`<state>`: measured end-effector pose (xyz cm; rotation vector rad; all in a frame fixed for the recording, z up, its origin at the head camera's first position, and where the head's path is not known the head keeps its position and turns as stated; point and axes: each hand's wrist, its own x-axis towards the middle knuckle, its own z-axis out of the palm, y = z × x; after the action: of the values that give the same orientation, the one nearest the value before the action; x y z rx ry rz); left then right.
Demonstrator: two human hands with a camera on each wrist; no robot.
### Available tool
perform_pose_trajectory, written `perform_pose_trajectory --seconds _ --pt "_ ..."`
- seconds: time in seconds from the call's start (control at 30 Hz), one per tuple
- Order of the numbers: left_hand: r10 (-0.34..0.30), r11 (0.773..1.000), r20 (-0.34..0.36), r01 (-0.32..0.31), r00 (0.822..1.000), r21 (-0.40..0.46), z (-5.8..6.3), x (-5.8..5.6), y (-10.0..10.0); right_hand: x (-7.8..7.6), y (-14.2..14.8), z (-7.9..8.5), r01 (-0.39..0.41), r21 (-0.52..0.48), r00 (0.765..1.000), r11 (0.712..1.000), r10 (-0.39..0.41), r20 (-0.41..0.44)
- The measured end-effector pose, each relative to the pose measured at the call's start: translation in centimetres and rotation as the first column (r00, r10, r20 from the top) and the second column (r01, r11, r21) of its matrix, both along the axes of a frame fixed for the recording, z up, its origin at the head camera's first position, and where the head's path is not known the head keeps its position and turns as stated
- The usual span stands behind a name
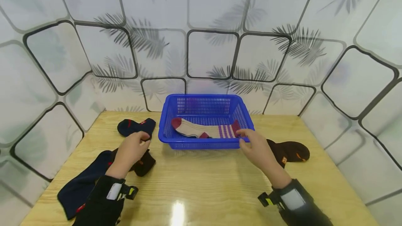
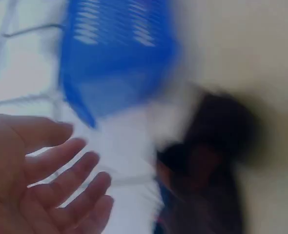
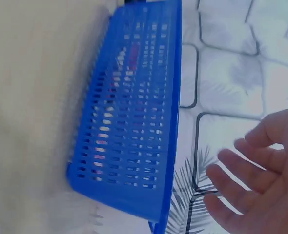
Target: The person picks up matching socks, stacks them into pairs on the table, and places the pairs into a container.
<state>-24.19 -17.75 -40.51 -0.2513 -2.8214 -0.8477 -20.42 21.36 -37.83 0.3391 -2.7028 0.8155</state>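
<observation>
1. Your cream ribbed-knit sock with maroon toe and heel and purple stripes [image 1: 201, 129] lies inside the blue rectangular plastic basket with slotted walls [image 1: 204, 144], toe to the left, striped cuff to the right. It probably lies lengthwise because the basket's long side suits its shape.
2. Your right hand [image 1: 259, 149] hovers at the basket's front right corner, near the cuff. Its grip is spread and empty: the right wrist view shows loosely bent fingers apart from the wall.
3. Your left hand [image 1: 130, 151] hangs over the dark socks on your left. Its grip is loosely spread too, holding nothing in the left wrist view.
4. Around that hand lie a small navy sock with red marks [image 1: 136, 126], a long navy sock [image 1: 83, 180] and a dark brown sock [image 1: 144, 163], partly hidden by your hand. Another dark brown sock with orange marks [image 1: 292, 151] lies right of the basket.
5. The basket stands at the back of the pale wood-grain bench [image 1: 201, 184], presumably central so both hands reach it.
</observation>
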Motion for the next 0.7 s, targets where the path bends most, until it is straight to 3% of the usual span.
perform_pose_trajectory --seconds 0.13,0.3,0.4,0.53,0.7 --pt "0.024 0.991 0.185 0.0 0.982 -0.132 -2.4 1.1 -2.7 2.8 0.5 -0.7 -0.075 0.032 0.997 0.997 0.075 -0.001" --pt "0.0 0.99 0.2 0.027 0.98 -0.135 -4.6 1.3 -2.8 4.0 0.2 -1.4 -0.159 0.074 0.987 0.984 0.16 -0.005" --pt "-0.05 0.991 0.18 0.071 0.982 -0.117 -5.1 1.3 -1.1 4.3 -0.1 -1.5 -0.205 0.071 0.979 0.976 0.204 0.031" --pt "-0.134 0.988 0.172 0.145 0.976 -0.05 -5.7 1.7 2.6 4.7 -0.7 -1.9 -0.298 0.061 0.951 0.953 0.291 0.104" --pt "-0.285 0.959 0.166 0.282 0.944 0.044 -6.0 2.6 8.6 4.9 -2.0 -2.7 -0.372 0.053 0.915 0.927 0.357 0.187"
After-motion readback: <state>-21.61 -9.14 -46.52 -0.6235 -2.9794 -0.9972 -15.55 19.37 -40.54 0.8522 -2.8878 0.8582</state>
